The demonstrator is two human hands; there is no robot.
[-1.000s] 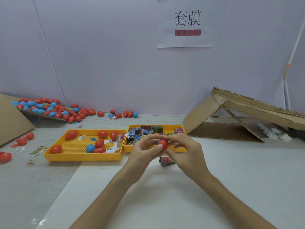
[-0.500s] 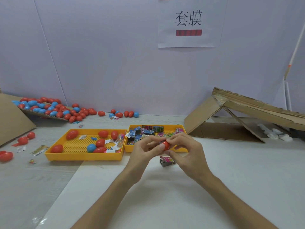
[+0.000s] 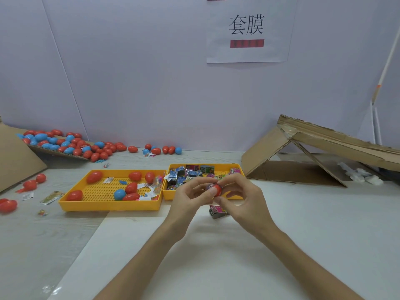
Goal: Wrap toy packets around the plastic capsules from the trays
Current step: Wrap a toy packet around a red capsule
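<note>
Just before the yellow perforated plastic tray point(image 3: 171, 195) of toy packets point(image 3: 190, 172), pinches 1 small red plastic capsule point(image 3: 217, 188) between curled fingertips point(image 3: 213, 192) of left hand point(image 3: 187, 205) and right hand point(image 3: 245, 202).

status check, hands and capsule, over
Left hand and right hand both pinch one red plastic egg capsule, printed wrap partly on it. Loose folded packet on white table below, clear of it.

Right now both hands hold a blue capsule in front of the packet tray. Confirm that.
Wrong colour: the head view shows a red capsule, not blue. The left hand and right hand do hold it in front of the packet tray.
</note>
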